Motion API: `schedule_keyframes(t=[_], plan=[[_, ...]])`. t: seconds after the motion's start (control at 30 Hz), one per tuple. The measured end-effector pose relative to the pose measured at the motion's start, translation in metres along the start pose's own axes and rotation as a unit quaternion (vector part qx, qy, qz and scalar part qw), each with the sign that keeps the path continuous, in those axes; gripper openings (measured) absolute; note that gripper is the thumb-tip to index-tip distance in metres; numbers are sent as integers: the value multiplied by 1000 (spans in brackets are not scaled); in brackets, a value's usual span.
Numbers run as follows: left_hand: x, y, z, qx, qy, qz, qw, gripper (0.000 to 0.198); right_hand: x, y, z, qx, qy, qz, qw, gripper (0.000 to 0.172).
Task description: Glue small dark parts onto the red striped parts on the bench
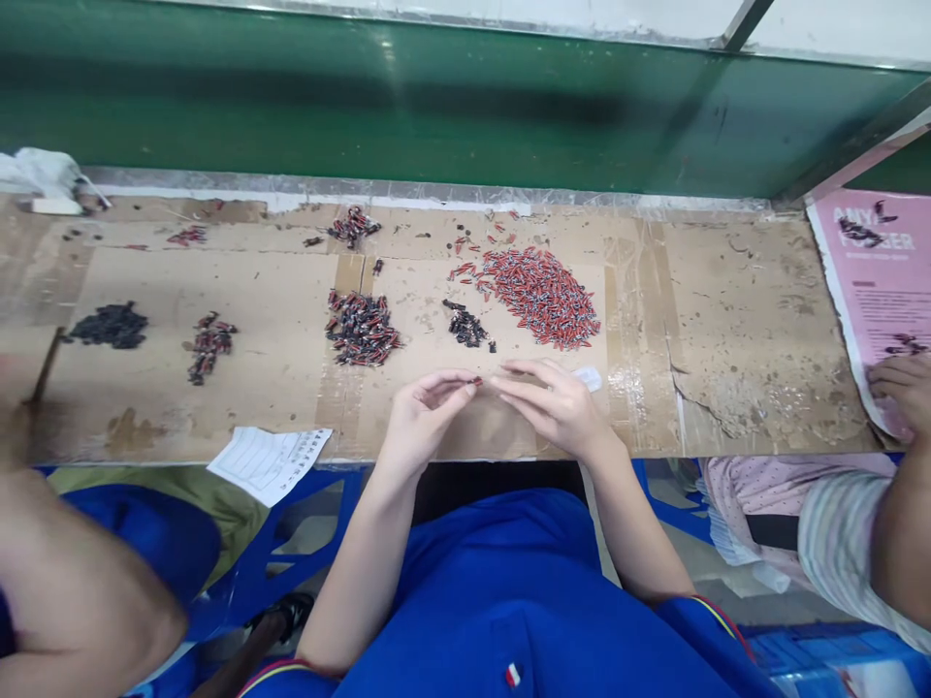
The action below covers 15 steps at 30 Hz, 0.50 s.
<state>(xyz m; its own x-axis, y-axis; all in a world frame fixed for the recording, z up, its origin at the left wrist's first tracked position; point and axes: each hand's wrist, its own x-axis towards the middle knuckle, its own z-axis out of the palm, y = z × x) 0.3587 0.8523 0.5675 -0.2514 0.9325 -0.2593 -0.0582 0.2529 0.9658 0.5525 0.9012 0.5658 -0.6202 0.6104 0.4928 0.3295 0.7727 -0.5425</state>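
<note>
My left hand [422, 412] pinches a small red part [476, 382] at its fingertips; my right hand [557, 407], fingers loosely curled, meets it at the tips, just above the table [727, 320] edge. Red pile [545, 296] at 12 o'clock, dark pile [362, 330] at 10. Co-worker's hand [898, 388] at 3, on pink paper [880, 281].

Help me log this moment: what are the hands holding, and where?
The left hand pinches a small red-tipped piece by its end at the fingertips; the right hand meets it there.
</note>
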Motion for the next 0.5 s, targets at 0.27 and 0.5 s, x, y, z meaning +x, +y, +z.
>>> schedule_keyframes(t=[0.27, 0.5], plan=[[24, 2, -63, 343, 293, 186, 873, 21, -22, 12, -35, -67, -40, 103, 992, 53], [23, 0, -68, 373, 287, 218, 855, 19, -34, 27, -40, -44, -97, 138, 985, 41]])
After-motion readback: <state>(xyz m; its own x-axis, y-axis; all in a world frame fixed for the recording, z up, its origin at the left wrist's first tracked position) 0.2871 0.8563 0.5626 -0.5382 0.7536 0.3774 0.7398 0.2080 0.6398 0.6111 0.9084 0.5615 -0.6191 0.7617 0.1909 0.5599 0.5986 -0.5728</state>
